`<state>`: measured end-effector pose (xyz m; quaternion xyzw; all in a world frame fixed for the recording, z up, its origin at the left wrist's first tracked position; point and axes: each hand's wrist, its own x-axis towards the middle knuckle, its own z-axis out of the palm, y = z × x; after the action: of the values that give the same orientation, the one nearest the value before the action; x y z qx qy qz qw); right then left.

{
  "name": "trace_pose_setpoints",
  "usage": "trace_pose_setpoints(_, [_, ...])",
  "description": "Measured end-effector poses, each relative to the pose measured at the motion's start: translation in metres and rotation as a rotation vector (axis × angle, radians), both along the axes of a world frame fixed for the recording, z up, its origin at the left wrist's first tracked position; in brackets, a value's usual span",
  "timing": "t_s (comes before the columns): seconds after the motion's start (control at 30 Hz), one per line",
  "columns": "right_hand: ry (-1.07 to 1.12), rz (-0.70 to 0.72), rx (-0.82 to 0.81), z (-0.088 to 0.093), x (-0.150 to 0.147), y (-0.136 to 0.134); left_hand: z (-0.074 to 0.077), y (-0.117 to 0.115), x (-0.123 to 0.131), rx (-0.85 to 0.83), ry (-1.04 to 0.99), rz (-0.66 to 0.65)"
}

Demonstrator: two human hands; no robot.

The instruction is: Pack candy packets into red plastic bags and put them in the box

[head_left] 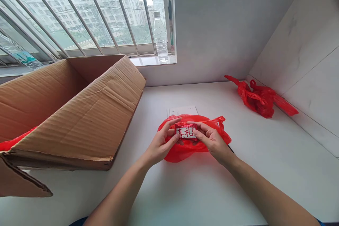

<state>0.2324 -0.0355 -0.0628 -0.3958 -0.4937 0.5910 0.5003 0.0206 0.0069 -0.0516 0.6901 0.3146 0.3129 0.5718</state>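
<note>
Head view: red gift packet (186,131), white label, held over red plastic bag (196,152) on desk (238,180). Left hand (161,146) pinching left end with fingers (172,126); right hand (212,143) pinching right end with fingers (200,127).

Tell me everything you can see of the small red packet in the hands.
The small red packet is a flat, rectangular, glossy-looking wrapped item. A white label across its front bears large red Chinese characters. It lies roughly level, gripped at both ends by the fingers of the left hand and right hand, above a crumpled red plastic bag.
</note>
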Motion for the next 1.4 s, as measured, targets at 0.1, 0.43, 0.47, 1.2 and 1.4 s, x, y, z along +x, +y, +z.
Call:
trace_pose_setpoints(0.1, [0.005, 0.01, -0.003, 0.0, 0.0, 0.0, 0.002, 0.0, 0.0, 0.029, 0.011, 0.001])
trace_pose_setpoints(0.43, [-0.052, 0.014, -0.012, -0.005, -0.004, 0.002, 0.005, -0.004, -0.001, 0.254, 0.114, -0.042])
trace_pose_setpoints(0.47, [-0.053, 0.025, -0.017, -0.005, -0.004, 0.002, 0.005, -0.004, -0.002, 0.293, 0.146, -0.041])
trace_pose_setpoints(1.2, [-1.01, -0.398, 0.521, -0.021, 0.008, 0.008, -0.022, 0.016, -0.003, 0.879, 1.069, 0.344])
trace_pose_setpoints(1.4, [-1.026, -0.415, 0.534, -0.018, 0.007, 0.007, -0.025, 0.019, -0.004, 0.778, 1.078, 0.401])
